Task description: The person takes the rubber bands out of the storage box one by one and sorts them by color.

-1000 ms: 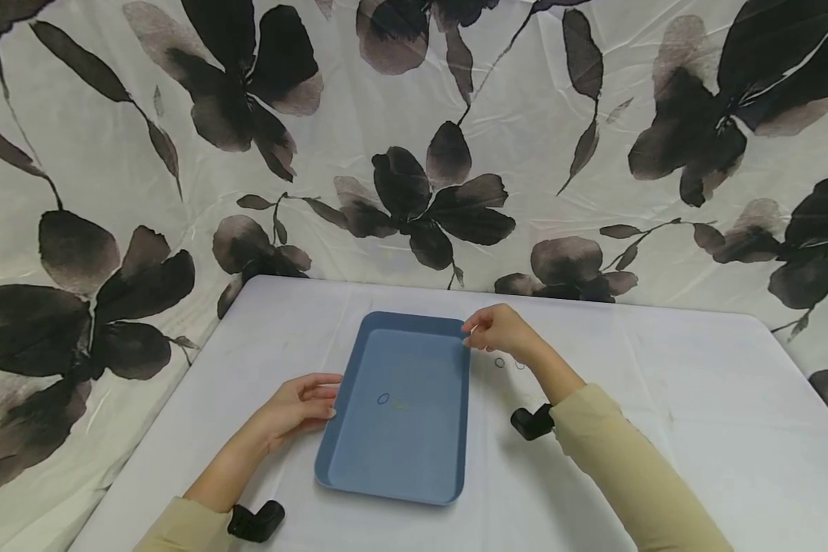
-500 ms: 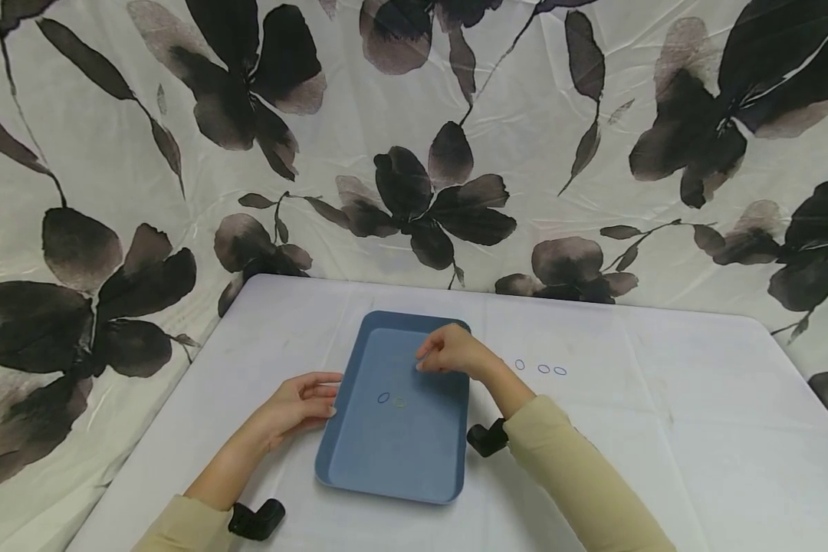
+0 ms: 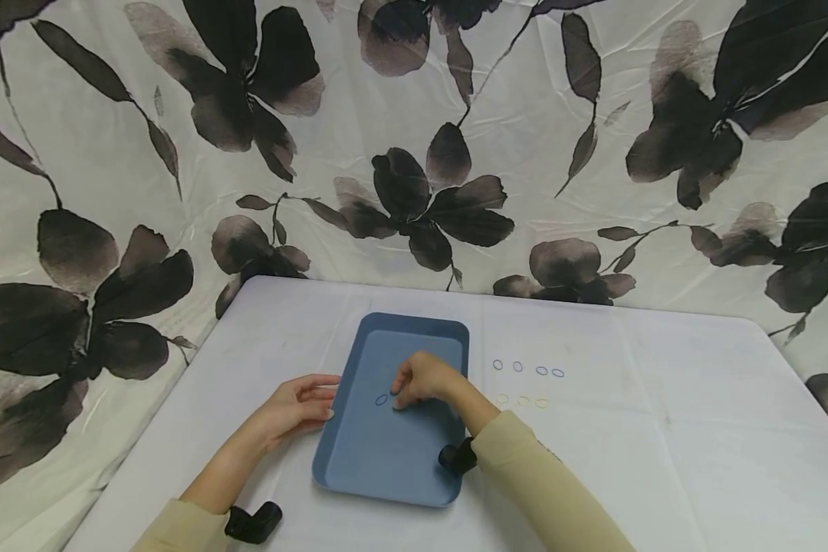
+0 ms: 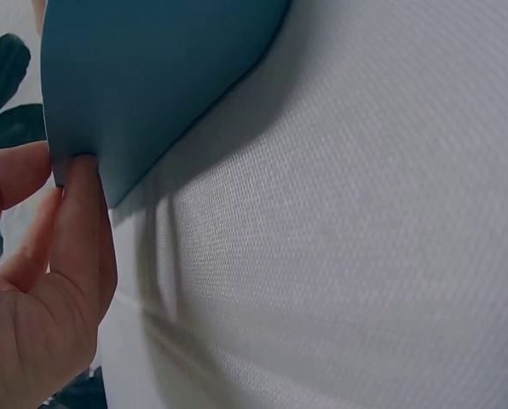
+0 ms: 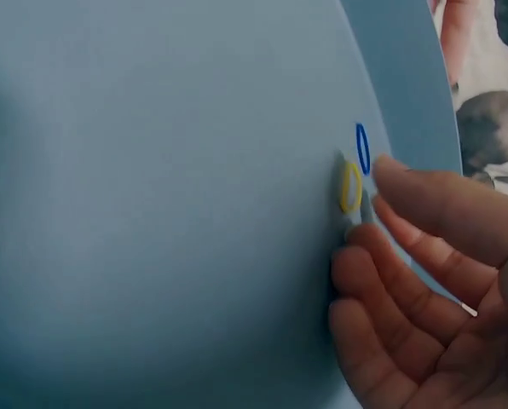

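A blue-grey tray (image 3: 379, 460) lies on the white-covered table. My left hand (image 3: 297, 410) holds its left rim, thumb and fingers on either side of the edge in the left wrist view. My right hand (image 3: 424, 381) is low over the tray's middle, thumb and fingertips apart with nothing between them. Right at those fingertips, a thin yellow rubber band (image 5: 350, 187) lies on the tray floor; in the head view the hand hides it. Just beyond is a blue rubber band (image 3: 382, 400), to the left of the hand in the head view.
Right of the tray, several blue rubber bands (image 3: 518, 367) form a row on the tablecloth (image 3: 635, 460). Three yellow rubber bands (image 3: 523, 401) form a row nearer me. A floral cloth (image 3: 414, 199) hangs behind the table. A black wrist device (image 3: 458, 458) overlaps the tray's right rim.
My right hand has moved left and nearer, from the tray's far right corner to the yellow band, uncovering the rows on the right. My left hand has stayed at the rim.
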### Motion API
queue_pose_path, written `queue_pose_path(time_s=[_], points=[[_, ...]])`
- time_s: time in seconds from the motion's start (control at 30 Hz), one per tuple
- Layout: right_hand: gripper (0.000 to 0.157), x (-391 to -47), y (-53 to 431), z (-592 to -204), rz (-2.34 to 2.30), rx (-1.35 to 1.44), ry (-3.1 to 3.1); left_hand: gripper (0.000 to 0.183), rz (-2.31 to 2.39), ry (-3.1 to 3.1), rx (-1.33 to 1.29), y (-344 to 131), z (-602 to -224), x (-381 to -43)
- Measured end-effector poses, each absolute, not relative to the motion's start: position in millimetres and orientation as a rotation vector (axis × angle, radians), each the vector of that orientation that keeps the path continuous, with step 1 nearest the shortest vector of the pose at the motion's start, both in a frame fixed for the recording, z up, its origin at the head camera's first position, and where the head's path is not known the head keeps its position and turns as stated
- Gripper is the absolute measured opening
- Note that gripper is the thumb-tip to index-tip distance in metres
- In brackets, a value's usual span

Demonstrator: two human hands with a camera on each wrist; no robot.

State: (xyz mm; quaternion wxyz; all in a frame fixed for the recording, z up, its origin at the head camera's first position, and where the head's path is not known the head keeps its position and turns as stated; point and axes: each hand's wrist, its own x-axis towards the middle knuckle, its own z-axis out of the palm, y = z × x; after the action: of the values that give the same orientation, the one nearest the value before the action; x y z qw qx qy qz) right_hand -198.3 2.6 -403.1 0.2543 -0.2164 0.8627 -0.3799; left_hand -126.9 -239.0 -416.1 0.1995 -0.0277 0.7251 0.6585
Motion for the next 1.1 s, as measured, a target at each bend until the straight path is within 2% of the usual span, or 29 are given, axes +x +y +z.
queue_pose_path(time_s=[0.37, 0.7, 1.1], points=[[0.02, -191.8, -1.4, -408.2, -0.877, -0.704, 2.509, 0.063, 1.852, 2.026, -0.061, -239.2, -414.0, -127.1], [0.018, -189.0, 1.4, -410.1, -0.857, -0.779, 2.448, 0.064, 1.848, 2.014, -0.05, -239.5, -415.0, -124.7], [0.013, -192.9, 8.7, -398.1, -1.054, -0.712, 2.253, 0.064, 1.861, 2.001, -0.045, -239.4, -414.9, -124.8]])
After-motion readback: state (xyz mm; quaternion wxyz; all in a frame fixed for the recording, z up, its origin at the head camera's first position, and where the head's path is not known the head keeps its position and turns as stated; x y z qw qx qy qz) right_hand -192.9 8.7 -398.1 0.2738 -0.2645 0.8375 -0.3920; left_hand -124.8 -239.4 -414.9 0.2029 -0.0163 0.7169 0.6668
